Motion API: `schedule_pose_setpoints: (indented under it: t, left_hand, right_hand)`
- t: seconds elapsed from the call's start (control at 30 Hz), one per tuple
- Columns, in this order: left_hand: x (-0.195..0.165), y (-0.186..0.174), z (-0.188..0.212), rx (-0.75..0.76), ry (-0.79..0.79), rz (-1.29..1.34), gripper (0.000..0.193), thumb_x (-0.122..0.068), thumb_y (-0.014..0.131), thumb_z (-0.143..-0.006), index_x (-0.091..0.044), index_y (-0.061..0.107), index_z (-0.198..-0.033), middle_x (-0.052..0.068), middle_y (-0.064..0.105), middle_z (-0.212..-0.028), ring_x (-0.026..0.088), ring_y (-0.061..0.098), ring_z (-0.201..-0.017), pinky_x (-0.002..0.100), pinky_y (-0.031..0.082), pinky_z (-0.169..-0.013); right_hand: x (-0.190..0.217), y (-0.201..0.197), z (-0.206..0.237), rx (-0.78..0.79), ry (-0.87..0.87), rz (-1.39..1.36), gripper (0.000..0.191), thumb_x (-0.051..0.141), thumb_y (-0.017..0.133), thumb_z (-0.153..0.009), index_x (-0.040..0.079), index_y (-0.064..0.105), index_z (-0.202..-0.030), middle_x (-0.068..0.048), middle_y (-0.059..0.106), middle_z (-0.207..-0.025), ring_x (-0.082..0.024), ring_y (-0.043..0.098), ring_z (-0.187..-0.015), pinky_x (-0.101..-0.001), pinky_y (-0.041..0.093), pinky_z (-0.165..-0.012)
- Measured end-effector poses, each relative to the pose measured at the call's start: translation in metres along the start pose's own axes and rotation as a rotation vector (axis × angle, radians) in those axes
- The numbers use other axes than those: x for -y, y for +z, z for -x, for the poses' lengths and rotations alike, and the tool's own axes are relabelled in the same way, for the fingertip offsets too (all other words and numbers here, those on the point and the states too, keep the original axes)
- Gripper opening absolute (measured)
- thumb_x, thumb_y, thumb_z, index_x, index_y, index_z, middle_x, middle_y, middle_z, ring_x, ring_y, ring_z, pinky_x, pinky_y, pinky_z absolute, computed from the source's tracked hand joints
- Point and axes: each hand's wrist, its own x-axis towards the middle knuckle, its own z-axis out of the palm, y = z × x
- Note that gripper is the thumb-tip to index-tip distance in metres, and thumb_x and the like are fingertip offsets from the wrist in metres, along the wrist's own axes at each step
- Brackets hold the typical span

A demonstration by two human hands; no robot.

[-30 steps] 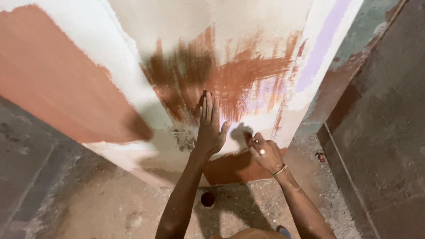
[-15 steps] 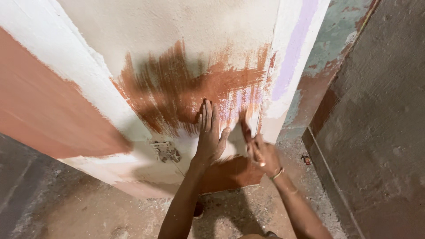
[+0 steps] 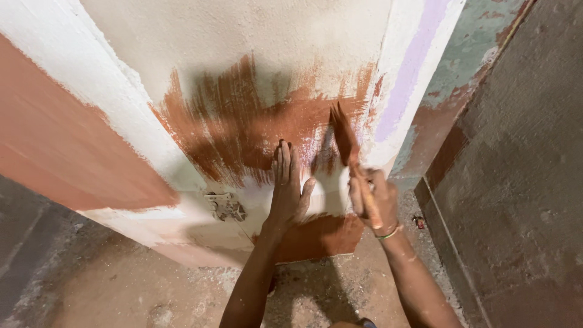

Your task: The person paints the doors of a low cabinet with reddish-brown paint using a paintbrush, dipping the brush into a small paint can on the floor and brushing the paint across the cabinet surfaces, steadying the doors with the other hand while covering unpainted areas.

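My left hand (image 3: 288, 189) lies flat against a white plastered wall (image 3: 255, 36), fingers together and pointing up, just below a patch of fresh reddish-brown paint (image 3: 243, 130). My right hand (image 3: 373, 200) grips the handle of a paintbrush (image 3: 344, 135) whose paint-loaded bristles point up and touch the wall at the right edge of the brown patch. A thin green band sits on my right wrist.
A small broken socket box (image 3: 226, 206) is set into the wall left of my left hand. A terracotta-painted wall face (image 3: 54, 158) lies to the left. A pale purple stripe (image 3: 410, 73) runs down the corner. Rough grey wall (image 3: 528, 182) stands right; dusty floor (image 3: 139, 291) below.
My right hand has lifted the brush up onto the wall beside the brown patch. My left hand stays pressed on the wall. The view has moved closer.
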Motion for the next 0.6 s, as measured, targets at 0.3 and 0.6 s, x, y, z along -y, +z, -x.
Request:
schedule_pose_setpoints:
  t: [0.3,0.6]
  left_hand:
    - [0.012,-0.003,0.005,0.043,-0.054,0.024,0.084,-0.061,0.023,-0.105,-0.001,0.005,-0.162,0.023,-0.004,-0.171,0.039,-0.001,-0.159,0.053,0.005,-0.128]
    - [0.023,0.000,0.010,-0.015,-0.005,0.015,0.083,-0.059,0.024,-0.106,-0.002,0.004,-0.163,0.022,-0.004,-0.171,0.038,0.000,-0.160,0.054,0.005,-0.129]
  right_hand:
    - [0.005,0.024,0.077,0.440,0.121,0.056,0.008,0.017,0.066,-0.091,0.011,0.065,-0.096,-0.006,0.066,-0.076,-0.013,0.059,-0.049,-0.0256,0.051,-0.043]
    - [0.047,-0.028,-0.028,0.095,-0.148,0.073,0.016,0.020,0.072,-0.094,0.008,0.064,-0.100,-0.018,0.069,-0.102,-0.023,0.066,-0.069,-0.0290,0.054,-0.051]
